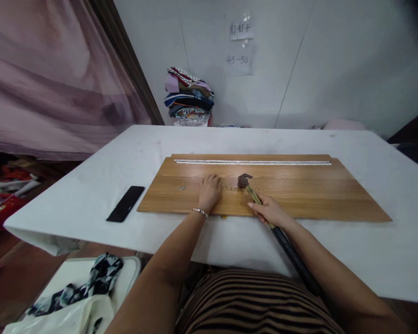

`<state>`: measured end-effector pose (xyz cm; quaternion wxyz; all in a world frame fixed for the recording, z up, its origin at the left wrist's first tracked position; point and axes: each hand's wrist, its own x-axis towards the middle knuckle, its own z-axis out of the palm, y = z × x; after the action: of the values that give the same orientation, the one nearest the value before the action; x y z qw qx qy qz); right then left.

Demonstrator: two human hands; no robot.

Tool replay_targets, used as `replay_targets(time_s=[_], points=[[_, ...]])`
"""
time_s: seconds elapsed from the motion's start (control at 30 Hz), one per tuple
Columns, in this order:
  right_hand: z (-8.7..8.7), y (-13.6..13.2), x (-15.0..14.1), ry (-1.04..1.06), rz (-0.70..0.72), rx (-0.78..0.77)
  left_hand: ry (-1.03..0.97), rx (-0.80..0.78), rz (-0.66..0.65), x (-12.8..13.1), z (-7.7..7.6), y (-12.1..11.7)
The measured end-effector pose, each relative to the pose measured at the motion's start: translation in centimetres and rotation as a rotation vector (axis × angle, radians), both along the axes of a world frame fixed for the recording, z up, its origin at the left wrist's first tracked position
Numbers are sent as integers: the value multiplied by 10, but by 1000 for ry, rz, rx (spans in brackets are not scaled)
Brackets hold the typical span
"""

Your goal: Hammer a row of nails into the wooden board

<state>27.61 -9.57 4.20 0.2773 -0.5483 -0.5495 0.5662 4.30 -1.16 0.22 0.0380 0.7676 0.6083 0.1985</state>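
Note:
My right hand (270, 208) is wrapped round the light handle of a claw hammer (282, 239), partway between its rusty head and the long black grip. The hammer head is over the wooden board (310, 197), close to a row of small nails that runs across the board's middle. My left hand (210, 190) lies on the board just left of that row, palm down with fingers stretched forward; its fingertips do not show clearly. Farther left, a few loose nails (181, 188) rest on the board. Two white measuring strips (252, 162) run along the board's far side.
A black phone (125, 204) lies left of the board on the white-covered table (101, 171). Folded cloths (190, 97) are stacked beyond the table's far edge. At lower left, a white stool (130, 264) holds patterned fabric and a plastic bag. Paper notes (241, 30) hang on the wall.

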Motion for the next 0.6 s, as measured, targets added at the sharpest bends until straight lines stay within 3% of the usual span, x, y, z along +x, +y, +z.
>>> replay_targets(time_s=[0.6], points=[[0,0,0,-5,0,8,-13,-6,8,1,2,-1]])
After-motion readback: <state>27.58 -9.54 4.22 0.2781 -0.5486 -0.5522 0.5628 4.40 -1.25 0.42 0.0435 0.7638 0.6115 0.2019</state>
